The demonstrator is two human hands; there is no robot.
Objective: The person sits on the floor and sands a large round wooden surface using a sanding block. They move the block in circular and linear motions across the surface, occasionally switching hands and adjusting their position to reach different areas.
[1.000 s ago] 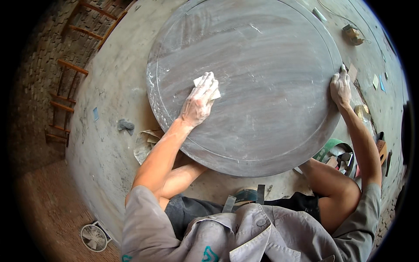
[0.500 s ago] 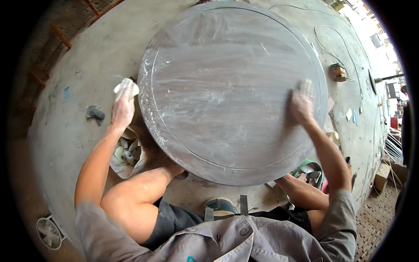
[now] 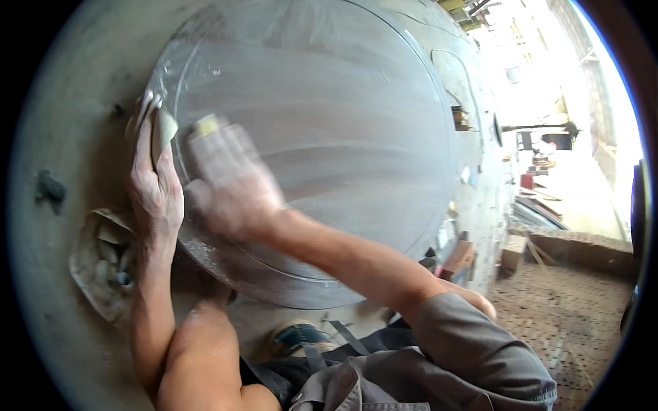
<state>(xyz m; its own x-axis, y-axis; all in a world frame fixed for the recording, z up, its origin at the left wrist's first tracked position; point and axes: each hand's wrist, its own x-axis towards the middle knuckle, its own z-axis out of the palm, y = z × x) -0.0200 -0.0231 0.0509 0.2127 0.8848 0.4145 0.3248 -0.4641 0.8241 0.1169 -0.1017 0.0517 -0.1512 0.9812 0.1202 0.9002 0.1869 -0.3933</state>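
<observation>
A large round tabletop [image 3: 343,130], grey-brown with a grooved ring and whitish dust, lies in front of me. At its left rim my left hand [image 3: 156,171] grips a folded pale piece of sandpaper [image 3: 166,129] between thumb and fingers, against the edge. My right hand [image 3: 236,178], smeared by motion, lies flat with fingers stretched out over the left part of the top. A yellow wrap [image 3: 206,126] shows on one of its fingertips. Nothing can be seen in the right hand, though its palm side is hidden.
Left of my knee stands an open sack [image 3: 92,274] of curled scraps. A dark grey rag [image 3: 49,188] lies on the concrete floor farther left. Beyond the right rim are a yellow-brown power sander [image 3: 460,118] and a cord. Wooden blocks [image 3: 458,260] stand at lower right.
My right hand has swept from the right side of the tabletop to its left side. My left hand has come from beside the top onto its rim. The view has turned right.
</observation>
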